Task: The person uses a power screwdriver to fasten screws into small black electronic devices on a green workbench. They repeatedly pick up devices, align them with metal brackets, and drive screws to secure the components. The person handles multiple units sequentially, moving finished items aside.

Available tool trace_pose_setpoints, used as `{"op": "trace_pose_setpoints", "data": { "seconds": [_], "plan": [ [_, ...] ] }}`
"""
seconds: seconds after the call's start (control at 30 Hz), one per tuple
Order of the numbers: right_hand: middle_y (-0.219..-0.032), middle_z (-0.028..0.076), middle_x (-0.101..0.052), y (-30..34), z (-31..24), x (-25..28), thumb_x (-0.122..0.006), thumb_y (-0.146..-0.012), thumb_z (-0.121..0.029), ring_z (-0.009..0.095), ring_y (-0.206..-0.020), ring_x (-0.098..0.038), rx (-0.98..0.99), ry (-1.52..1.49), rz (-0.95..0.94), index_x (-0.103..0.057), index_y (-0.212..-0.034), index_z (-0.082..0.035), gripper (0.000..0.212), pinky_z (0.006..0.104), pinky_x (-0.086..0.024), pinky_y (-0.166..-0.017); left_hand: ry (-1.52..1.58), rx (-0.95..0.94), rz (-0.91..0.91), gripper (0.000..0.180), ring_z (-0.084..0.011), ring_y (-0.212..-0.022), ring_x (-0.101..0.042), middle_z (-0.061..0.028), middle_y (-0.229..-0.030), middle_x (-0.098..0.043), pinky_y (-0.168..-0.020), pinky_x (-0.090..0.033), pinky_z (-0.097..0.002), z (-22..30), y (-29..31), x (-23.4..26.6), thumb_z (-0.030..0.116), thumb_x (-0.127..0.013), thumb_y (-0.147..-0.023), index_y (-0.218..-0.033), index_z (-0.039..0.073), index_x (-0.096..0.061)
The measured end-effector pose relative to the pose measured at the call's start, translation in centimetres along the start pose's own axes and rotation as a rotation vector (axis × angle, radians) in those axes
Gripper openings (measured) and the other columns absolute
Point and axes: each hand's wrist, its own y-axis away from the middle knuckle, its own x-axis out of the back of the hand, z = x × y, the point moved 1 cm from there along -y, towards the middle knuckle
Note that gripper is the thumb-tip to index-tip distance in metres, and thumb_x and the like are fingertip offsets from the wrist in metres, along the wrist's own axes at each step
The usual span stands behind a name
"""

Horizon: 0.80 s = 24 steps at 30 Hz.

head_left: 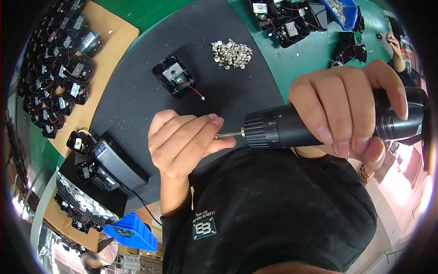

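Note:
My right hand (340,107) is wrapped round a black cordless screwdriver (276,128), held level with its bit to the left. The slim metal bit (232,134) reaches my left hand (185,141), whose thumb and fingers pinch at its tip. A small silver screw (216,136) appears to be there, mostly hidden by the fingers. Beyond my hands, a black plastic housing (174,76) lies on the dark mat (132,98), with a metal plate, a green circuit board and a red-black lead ending in a white plug. To its right is a pile of silver screws (232,54).
Rows of similar black housings (75,68) fill a cardboard sheet (112,29) at left. More housings (292,29) and a blue parts bin (344,13) are at the far right. A black box-shaped device (116,162) with a cable stands left, near a blue bin (134,230). Another person's hand (393,43) shows at right.

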Motion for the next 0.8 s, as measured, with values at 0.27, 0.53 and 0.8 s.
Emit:
{"op": "trace_pose_setpoints", "data": {
  "seconds": [0.27,0.53,0.8],
  "plan": [
    [-0.087,0.001,-0.06,-0.4,0.1,-0.3,-0.071,-0.085,-0.008,0.013,-0.082,-0.061,-0.125,0.098,0.094,-0.051,-0.122,-0.016,0.043,0.0265,-0.049,-0.079,-0.155,0.026,-0.099,0.036,-0.018,-0.077,-0.063,-0.0022,-0.085,-0.069,-0.067,-0.043,-0.0318,-0.4,0.1,0.7,0.034,-0.082,-0.062,-0.086,0.009,-0.072],
    [-0.083,-0.005,-0.052,-0.4,2.2,0.6,-0.064,-0.088,-0.012,0.009,-0.074,-0.048,-0.056,0.296,0.1,-0.05,-0.125,-0.025,0.042,0.0277,-0.034,-0.074,-0.272,0.368,-0.191,0.097,-0.0337,-0.119,-0.053,-0.0135,-0.129,-0.058,-0.104,-0.033,-0.0418,-4.0,0.7,0.7,0.022,-0.091,-0.048,-0.135,0.007,-0.049],
    [-0.082,-0.004,-0.048,0.3,4.4,0.9,-0.06,-0.087,-0.013,0.012,-0.073,-0.047,-0.005,0.457,0.263,-0.043,-0.131,-0.022,0.048,0.0354,-0.037,-0.077,-0.233,0.395,-0.192,0.074,-0.0282,-0.103,-0.055,-0.008,-0.116,-0.059,-0.093,-0.038,-0.0396,-4.6,0.8,0.1,0.012,-0.083,-0.052,-0.122,0.01,-0.06]
  ]
}}
